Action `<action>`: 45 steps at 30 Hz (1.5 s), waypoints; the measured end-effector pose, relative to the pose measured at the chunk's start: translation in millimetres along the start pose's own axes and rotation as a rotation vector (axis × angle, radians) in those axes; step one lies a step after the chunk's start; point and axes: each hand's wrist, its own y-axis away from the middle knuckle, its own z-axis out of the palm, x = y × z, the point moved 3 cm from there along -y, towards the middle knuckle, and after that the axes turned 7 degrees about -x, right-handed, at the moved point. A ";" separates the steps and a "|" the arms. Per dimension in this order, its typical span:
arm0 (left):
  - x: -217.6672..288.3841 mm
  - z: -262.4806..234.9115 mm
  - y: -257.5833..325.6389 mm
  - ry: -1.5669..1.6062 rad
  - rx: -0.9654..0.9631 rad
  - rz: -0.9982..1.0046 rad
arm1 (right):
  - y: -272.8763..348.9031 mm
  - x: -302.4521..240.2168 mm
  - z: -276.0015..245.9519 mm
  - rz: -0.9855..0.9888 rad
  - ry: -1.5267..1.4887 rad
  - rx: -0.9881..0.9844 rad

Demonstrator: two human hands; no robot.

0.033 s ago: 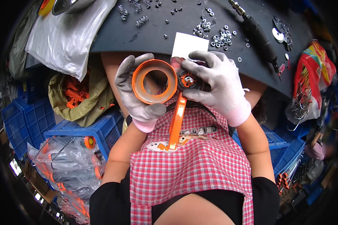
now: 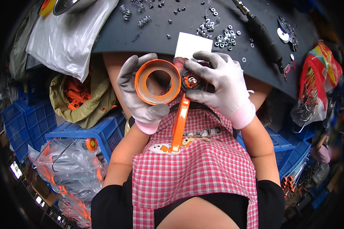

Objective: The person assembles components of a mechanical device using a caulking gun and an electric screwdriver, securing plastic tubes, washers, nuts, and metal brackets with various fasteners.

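Observation:
Gloved in white and grey, my left hand (image 2: 139,97) curls round an orange ring (image 2: 141,95) with a wide hole, thumb at its lower edge and fingers behind it. Just right of the ring, my right hand (image 2: 223,82) is closed on a round black-and-orange hub (image 2: 190,81) with a metal bolt and nut at its centre. From the hub a long orange handle (image 2: 179,128) runs down over my checked apron. Ring and hub sit side by side; whether they are joined I cannot tell. Behind them a white card (image 2: 193,42) lies at the table's edge.
On the dark table (image 2: 156,40) lie metal nuts (image 2: 226,39), springs (image 2: 144,21) and a black power tool (image 2: 264,40). A sack (image 2: 59,103) of orange parts, blue crates (image 2: 80,129) and bagged parts (image 2: 70,164) stand left. A red bag (image 2: 319,72) of metal rods hangs right.

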 end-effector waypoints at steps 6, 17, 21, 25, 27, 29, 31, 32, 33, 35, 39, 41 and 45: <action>-9.6 18.1 -11.3 -0.545 -0.450 0.053 | 15.1 12.0 34.7 0.079 -0.184 0.217; -6.2 28.4 -28.0 -1.056 -0.651 0.225 | 81.8 62.5 -40.2 0.089 -0.526 0.679; -11.9 32.7 -10.1 -1.036 -0.480 0.153 | 59.6 137.9 -133.3 0.225 -0.449 0.970; -16.4 31.1 -4.4 -0.949 -0.448 0.126 | 23.8 251.0 -195.1 0.597 0.190 0.711; -16.5 30.7 -2.8 -0.942 -0.451 0.108 | 3.2 288.8 -203.4 0.813 0.272 0.451; -17.9 29.2 -2.7 -0.951 -0.441 0.084 | -16.9 277.0 -199.4 0.886 0.351 0.261; -18.9 27.3 -1.8 -0.957 -0.425 0.085 | -26.0 254.1 -197.4 0.935 0.414 0.188; -18.7 26.0 -0.5 -0.961 -0.421 0.083 | -29.8 256.4 -192.5 0.958 0.469 0.178; -18.9 25.9 0.5 -0.971 -0.408 0.072 | -32.8 257.6 -186.0 0.978 0.525 0.162; -18.0 28.3 -1.4 -0.881 -0.373 0.116 | -32.5 261.6 -180.4 0.988 0.546 0.265; -21.1 35.0 -10.6 -0.891 -0.411 0.163 | -14.8 268.5 -196.2 0.998 0.593 0.220; -18.7 35.4 -10.9 -0.925 -0.418 0.147 | -10.3 227.9 -198.5 0.793 0.456 0.346; -16.3 26.6 -7.2 -0.976 -0.370 0.155 | -15.0 38.3 -115.9 -0.045 -0.040 0.339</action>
